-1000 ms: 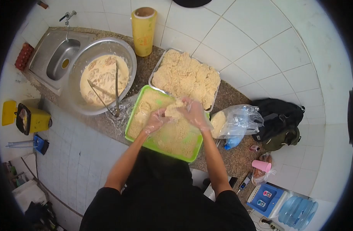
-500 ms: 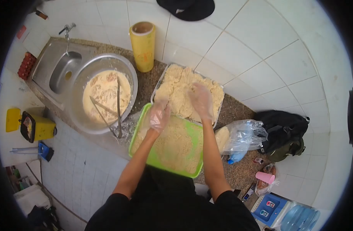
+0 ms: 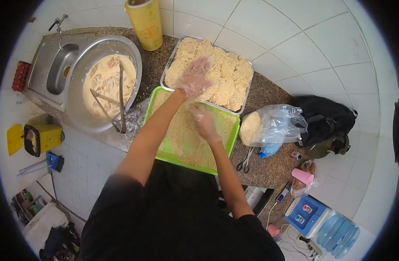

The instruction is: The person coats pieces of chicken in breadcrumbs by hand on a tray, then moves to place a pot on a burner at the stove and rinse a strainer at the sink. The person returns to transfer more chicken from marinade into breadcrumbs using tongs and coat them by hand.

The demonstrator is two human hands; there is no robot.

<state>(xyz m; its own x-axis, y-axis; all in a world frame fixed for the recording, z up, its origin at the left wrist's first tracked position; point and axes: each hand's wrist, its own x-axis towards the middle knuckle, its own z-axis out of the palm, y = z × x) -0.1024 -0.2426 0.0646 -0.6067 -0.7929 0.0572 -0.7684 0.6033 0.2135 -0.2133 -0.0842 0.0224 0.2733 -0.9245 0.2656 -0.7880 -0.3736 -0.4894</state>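
Left grip point(image 3: 195, 78), a hand in a clear plastic glove, lies spread with fingers outstretched and near one another, palm down on the crumb-coated pieces point(image 3: 228, 78) and clamped on nothing. These pieces fill the metal tray point(image 3: 247, 96) set along the back edge of the bench point(image 3: 269, 95), against the tiled wall. Right grip point(image 3: 204, 122), also gloved, is blurred above the back part of the green tray point(image 3: 235, 135); whether its fingers are together or apart, or hold anything, I cannot tell. That tray stands at the front edge of the bench, just before the metal one, with loose crumbs point(image 3: 182, 139) spread over its floor. Toward the left end, a wide metal bowl point(image 3: 138, 65) holds pieces in pale batter point(image 3: 97, 91), and tongs point(image 3: 121, 100) lean in it with their joined end at the rim nearest the front edge. Beyond the bowl, at the bench's left end, is the steel sink point(image 3: 43, 56). Upright by the back edge, between bowl and metal tray, is a yellow roll point(image 3: 146, 26). Right of the trays lie a clear plastic bag point(image 3: 278, 126) and, nearer the front edge, scissors point(image 3: 245, 163); a black backpack point(image 3: 325, 117) sits behind the bag.
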